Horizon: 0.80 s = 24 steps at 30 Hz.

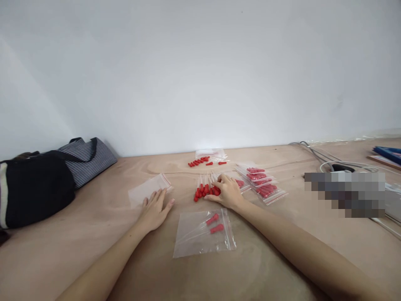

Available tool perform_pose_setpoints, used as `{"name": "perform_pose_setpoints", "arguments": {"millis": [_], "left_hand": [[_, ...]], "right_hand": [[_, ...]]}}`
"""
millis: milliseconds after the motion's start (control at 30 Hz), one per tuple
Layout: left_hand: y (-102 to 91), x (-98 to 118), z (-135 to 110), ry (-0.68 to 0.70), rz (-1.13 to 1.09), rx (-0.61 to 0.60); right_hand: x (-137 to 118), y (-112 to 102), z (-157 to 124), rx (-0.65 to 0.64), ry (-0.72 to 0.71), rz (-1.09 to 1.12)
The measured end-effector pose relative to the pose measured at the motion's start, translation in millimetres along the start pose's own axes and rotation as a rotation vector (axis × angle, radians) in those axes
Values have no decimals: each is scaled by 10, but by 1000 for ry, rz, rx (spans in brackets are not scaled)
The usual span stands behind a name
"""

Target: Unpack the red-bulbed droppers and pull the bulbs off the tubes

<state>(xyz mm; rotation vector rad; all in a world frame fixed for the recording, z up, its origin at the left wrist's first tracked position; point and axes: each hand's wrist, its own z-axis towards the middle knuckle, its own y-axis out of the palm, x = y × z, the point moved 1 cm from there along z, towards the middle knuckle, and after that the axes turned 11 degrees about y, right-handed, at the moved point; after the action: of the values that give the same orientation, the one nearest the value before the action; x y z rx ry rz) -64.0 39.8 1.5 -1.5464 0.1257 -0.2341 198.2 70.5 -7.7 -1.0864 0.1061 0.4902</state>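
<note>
Two hands (153,214), two nearest bagged droppers (216,228)

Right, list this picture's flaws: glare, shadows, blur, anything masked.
Head view: small glints on the front bag; head view: soft shading on the table between the forearms; head view: wall pale, with little texture; head view: pixel blocks mask something at right; head view: clear stems of the red-bulbed droppers too faint to count.
</note>
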Motion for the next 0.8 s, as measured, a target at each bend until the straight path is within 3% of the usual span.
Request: {"name": "perform_pose_setpoints", "arguments": {"millis": [100, 200, 300, 367, 433, 567, 667, 800], "left_hand": [[21, 35, 37, 45, -23, 47], [3, 118, 22, 116, -28, 207], [-41, 216, -53, 277, -100, 362], [-71, 307, -133, 419, -190, 404], [-85, 426, -227, 578, -288, 353], [-48, 676, -397, 798, -414, 95], [-11, 786, -452, 822, -448, -20], [-49, 845, -455, 732, -509, -90]], "right_hand": [[-27, 16, 29, -9, 19, -66], [-53, -4, 48, -13, 65, -60], [-26, -105, 20, 5, 97, 33], [40, -210, -52, 16, 84, 142], [136, -325, -179, 17, 52, 268], [296, -509, -522, -59, -46, 358], [305, -571, -708, -194, -112, 321], [229, -561, -754, -308, -139, 322]]}}
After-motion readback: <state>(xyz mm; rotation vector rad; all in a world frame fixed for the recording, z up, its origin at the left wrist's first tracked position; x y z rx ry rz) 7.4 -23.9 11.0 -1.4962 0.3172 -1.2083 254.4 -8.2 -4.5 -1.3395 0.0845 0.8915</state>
